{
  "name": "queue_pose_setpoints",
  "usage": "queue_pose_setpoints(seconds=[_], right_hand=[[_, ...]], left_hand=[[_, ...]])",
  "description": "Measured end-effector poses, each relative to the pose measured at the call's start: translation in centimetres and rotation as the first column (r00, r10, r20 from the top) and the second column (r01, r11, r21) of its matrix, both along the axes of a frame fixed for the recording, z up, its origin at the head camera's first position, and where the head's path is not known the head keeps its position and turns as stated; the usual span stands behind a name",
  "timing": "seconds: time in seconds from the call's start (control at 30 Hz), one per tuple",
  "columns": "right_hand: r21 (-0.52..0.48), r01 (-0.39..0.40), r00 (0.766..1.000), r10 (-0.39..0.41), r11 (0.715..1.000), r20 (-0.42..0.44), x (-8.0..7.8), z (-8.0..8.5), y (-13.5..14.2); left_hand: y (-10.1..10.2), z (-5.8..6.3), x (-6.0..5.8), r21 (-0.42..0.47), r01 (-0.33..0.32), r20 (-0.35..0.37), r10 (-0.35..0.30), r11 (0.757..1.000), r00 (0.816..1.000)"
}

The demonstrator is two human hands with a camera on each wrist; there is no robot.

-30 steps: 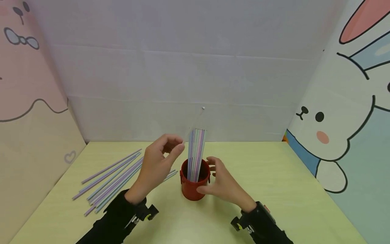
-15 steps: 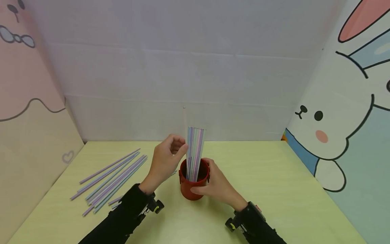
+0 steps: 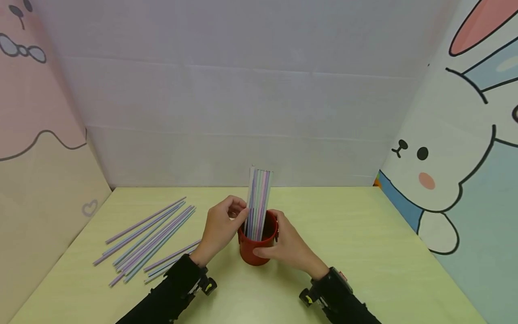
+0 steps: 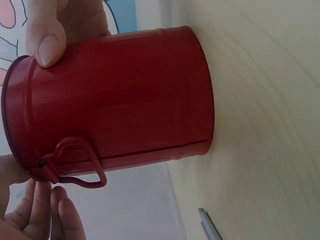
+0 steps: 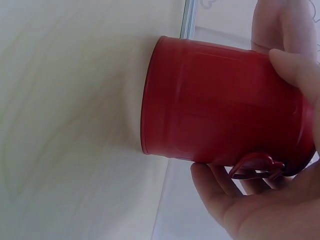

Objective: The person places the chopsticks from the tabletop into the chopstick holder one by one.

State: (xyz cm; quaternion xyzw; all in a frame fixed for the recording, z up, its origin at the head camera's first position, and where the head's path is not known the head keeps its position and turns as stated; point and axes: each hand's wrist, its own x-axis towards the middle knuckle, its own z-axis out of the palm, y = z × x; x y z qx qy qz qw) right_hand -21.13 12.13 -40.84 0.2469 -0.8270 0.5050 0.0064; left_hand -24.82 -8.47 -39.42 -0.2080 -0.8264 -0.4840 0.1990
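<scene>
A small red metal bucket (image 3: 254,253) with side handles stands upright on the table, holding a bunch of pastel straws (image 3: 262,193). My right hand (image 3: 293,247) grips the bucket from the right, its thumb across the near side, as the right wrist view shows around the red wall (image 5: 225,105). At the bucket's left rim, my left hand (image 3: 221,227) pinches a pale straw (image 3: 249,186) between thumb and forefinger. That straw stands in the bucket, slightly taller than the bunch. In the left wrist view the bucket (image 4: 125,95) hides the straws inside.
A fanned pile of purple, blue and green straws (image 3: 154,240) lies on the left of the table. A few more straws (image 3: 171,261) lie partly under my left forearm. A white sheet (image 3: 259,103) hangs behind the pale yellow table (image 3: 364,252).
The left hand brought the pale straw over the bucket, turned it upright and lowered it in beside the others. My right hand closed in on the bucket's side.
</scene>
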Motion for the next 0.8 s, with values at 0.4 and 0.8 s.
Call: queue_pose_setpoints(seconds=[0.4, 0.8], right_hand=[[0.075, 0.028, 0.998, -0.024, 0.997, -0.051, 0.7, 1.5, 0.5], [0.351, 0.070, 0.916, 0.079, 0.934, -0.393, 4.3, 5.2, 1.8]], left_hand=[[-4.2, 0.6, 0.6, -0.160, -0.003, -0.023, -0.001, 0.987, 1.000], [-13.0, 0.1, 4.9, -0.595, -0.001, -0.054, -0.038, 0.804, 0.998]])
